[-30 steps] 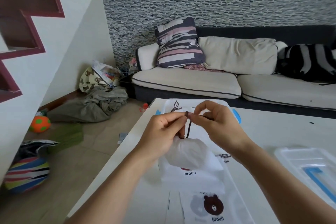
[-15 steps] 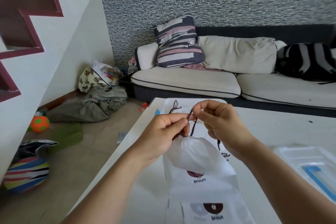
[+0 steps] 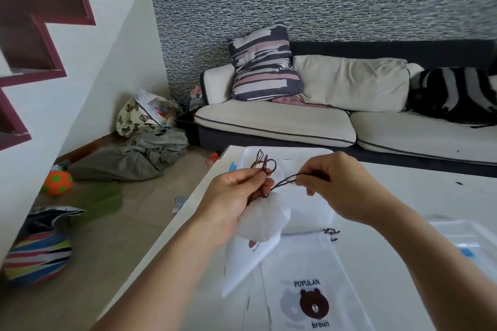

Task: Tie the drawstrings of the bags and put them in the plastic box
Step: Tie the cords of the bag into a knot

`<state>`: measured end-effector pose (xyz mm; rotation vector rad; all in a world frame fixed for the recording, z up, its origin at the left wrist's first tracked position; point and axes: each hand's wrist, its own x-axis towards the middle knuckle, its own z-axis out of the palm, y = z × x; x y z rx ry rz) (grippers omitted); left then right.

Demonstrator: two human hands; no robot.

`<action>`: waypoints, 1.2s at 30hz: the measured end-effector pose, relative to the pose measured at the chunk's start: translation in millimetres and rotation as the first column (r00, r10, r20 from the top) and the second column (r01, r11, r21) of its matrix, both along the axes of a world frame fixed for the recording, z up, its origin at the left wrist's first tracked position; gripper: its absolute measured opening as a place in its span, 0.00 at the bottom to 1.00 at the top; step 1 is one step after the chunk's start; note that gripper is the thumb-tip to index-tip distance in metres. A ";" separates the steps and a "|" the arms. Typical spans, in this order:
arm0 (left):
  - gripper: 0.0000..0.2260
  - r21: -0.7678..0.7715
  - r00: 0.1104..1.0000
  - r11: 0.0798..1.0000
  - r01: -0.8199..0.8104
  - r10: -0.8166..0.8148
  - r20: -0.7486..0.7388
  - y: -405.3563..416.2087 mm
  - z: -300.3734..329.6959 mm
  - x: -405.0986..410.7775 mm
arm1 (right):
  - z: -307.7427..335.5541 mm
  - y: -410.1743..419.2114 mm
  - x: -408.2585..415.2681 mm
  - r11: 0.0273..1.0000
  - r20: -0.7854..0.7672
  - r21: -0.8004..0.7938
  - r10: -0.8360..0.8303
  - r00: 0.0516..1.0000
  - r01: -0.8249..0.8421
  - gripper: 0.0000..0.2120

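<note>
Two hands are raised over the white worktop (image 3: 403,196), and a white bag (image 3: 265,219) is held between them. The gathered neck of the bag is gripped by the left hand (image 3: 231,199), whose fingers are curled round it, and some dark loops of string (image 3: 265,162) stand up above this hand. A dark drawstring (image 3: 285,179) is pinched by the right hand (image 3: 341,188) between thumb and fingertips, and it is stretched from the neck of the bag toward the right. The lower part of the bag hangs down and is seen just above a second bag (image 3: 309,290), which lies flat near the front edge of the worktop, with a brown bear and the words POPULAR and broun printed on it. The short cords of this flat bag are seen at its upper right corner. A clear plastic box (image 3: 468,236) is placed at the right edge of the worktop, well apart from the held bag. A white tray (image 3: 295,153) is seen at the far edge, behind the hands. Beyond the worktop a sofa (image 3: 282,121) with cushions is placed against the wall.
</note>
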<state>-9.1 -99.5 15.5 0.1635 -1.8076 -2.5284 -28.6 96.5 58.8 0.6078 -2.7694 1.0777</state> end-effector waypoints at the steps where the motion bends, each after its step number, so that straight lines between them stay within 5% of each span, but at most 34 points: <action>1: 0.07 -0.085 1.000 0.996 -0.011 0.009 -0.019 1.5 -1.0 1.0 | 3.2 -4.2 4.3 0.998 0.011 -0.029 0.058 0.998 -0.058 0.13; 4: 0.11 -0.395 0.992 0.917 -0.062 0.012 -0.128 8.5 0.5 8.1 | 7.7 -20.1 15.4 0.978 -0.051 -0.070 0.192 0.980 -0.195 0.11; 6: 0.12 -0.452 0.990 0.890 -0.059 -0.006 -0.141 14.6 2.2 13.1 | 3.6 -27.2 17.0 0.973 -0.124 -0.088 0.203 0.971 -0.215 0.10; 9: 0.12 -0.384 0.993 0.923 0.012 -0.054 -0.101 19.9 2.9 16.0 | -5.7 -28.5 11.4 0.978 -0.207 -0.135 0.130 0.970 -0.160 0.06; 14: 0.16 -0.088 0.995 0.991 0.102 -0.101 0.017 21.2 6.9 17.0 | -11.7 -20.6 5.1 0.946 -0.116 -0.314 0.049 0.992 -0.083 0.05; 23: 0.13 0.174 0.979 0.974 0.148 -0.169 0.113 22.0 15.6 19.7 | -15.6 -21.3 2.9 0.899 -0.082 -0.437 0.000 0.997 -0.036 0.05; 28: 0.08 0.148 0.975 0.976 0.161 -0.180 0.127 19.4 16.6 18.8 | -14.7 -22.5 4.3 0.903 -0.105 -0.429 -0.025 0.994 -0.023 0.06; 36: 0.13 -0.034 0.988 0.989 0.143 -0.141 0.063 24.8 15.2 20.6 | -16.6 -22.4 1.7 0.945 -0.249 -0.327 -0.077 0.965 -0.009 0.05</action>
